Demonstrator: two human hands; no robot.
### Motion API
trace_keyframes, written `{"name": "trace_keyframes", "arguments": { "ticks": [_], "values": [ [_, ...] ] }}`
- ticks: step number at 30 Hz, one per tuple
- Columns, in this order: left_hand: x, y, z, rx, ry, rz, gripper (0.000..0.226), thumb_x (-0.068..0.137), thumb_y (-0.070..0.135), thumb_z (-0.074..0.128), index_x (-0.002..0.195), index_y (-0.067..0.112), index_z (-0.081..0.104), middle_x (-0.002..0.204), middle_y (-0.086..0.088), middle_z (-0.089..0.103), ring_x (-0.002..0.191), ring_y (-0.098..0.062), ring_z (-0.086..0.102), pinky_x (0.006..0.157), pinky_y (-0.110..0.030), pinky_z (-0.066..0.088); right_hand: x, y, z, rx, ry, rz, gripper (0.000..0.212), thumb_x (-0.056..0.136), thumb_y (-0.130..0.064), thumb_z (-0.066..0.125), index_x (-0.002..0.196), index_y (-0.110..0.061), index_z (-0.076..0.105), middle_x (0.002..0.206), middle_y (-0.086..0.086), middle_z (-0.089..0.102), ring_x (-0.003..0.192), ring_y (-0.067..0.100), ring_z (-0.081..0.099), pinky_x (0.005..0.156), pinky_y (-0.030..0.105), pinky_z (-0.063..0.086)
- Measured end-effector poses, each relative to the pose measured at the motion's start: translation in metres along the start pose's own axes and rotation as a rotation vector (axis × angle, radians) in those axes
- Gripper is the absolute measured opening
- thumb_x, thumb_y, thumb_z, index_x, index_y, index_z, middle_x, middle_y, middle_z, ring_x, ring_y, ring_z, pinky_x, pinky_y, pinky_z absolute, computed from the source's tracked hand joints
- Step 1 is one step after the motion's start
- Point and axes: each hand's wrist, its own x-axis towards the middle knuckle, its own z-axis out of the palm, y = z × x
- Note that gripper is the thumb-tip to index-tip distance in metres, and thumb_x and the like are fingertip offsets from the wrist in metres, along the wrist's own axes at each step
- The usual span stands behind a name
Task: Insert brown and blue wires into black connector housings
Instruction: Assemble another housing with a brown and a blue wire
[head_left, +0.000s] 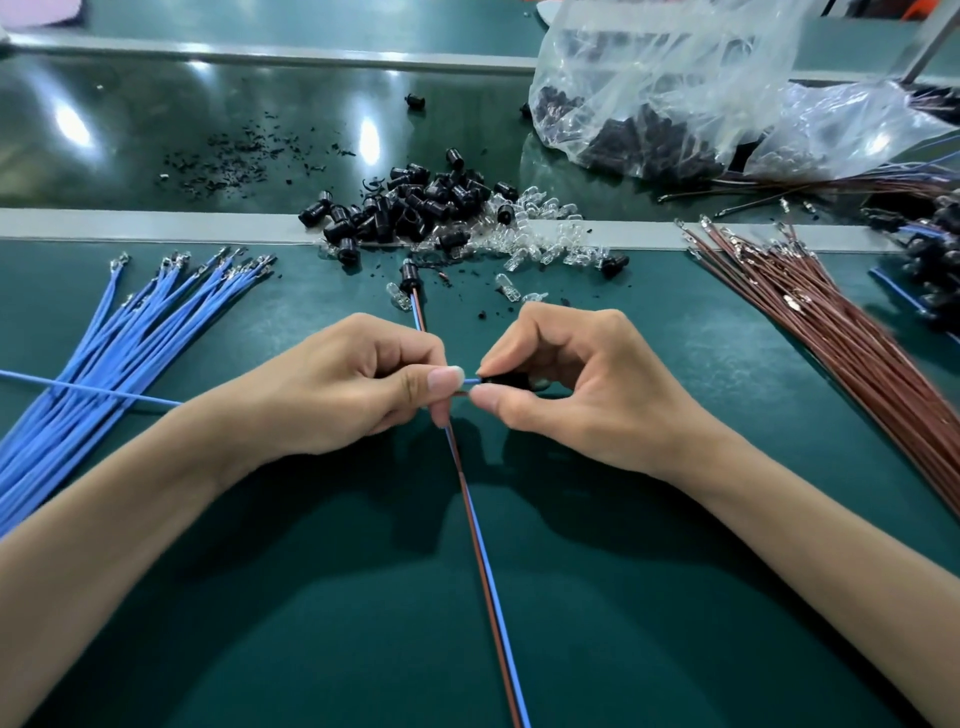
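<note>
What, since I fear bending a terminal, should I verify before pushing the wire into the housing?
1. Left hand pinches the thin blue wire: ok.
2. Right hand pinches the small black plastic connector housing: ok.
3. Wire end points at the housing: ok.
4. Terminal lined up with its cavity: cannot tell, the fingertips hide it.
5. Loose bundle of brown wires lies ready at the right on the green mat: ok.
</note>
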Motion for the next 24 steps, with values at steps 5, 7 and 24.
{"name": "trace_keyframes", "arguments": {
  "ticks": [5, 7, 24],
  "values": [
    [-0.001, 0.001, -0.002, -0.044, -0.007, -0.014, 0.026, 0.083, 0.037, 0.052, 0.066, 0.023, 0.065, 0.045, 0.003, 0.029, 0.042, -0.009, 0.021, 0.04, -0.015, 0.018, -0.001, -0.001, -0.003, 0.07, -0.007, 0.013, 0.013, 0.076, -0.013, 0.074, 0.077, -0.017, 0.062, 0.075, -0.004, 0.066, 0.066, 0.001, 0.061, 0.066, 0.013, 0.047],
    [-0.001, 0.001, -0.002, -0.041, -0.01, -0.019, 0.026, 0.083, 0.036, 0.051, 0.067, 0.021, 0.065, 0.045, 0.004, 0.03, 0.041, -0.008, 0.021, 0.04, -0.014, 0.019, -0.001, -0.001, -0.003, 0.088, -0.009, 0.024, 0.012, 0.076, -0.012, 0.074, 0.077, -0.014, 0.062, 0.076, -0.001, 0.067, 0.066, 0.001, 0.06, 0.065, 0.012, 0.046],
    [0.002, 0.04, 0.02, 0.226, -0.08, -0.083, 0.036, 0.09, 0.052, 0.052, 0.077, 0.027, 0.075, 0.058, 0.003, 0.056, 0.051, -0.015, 0.045, 0.053, -0.025, 0.038, 0.014, 0.008, -0.011, 0.441, 0.378, 0.19, 0.022, 0.081, -0.021, 0.067, 0.1, -0.019, 0.058, 0.064, -0.007, 0.065, 0.058, 0.007, 0.057, 0.061, 0.017, 0.047]
  ]
}}
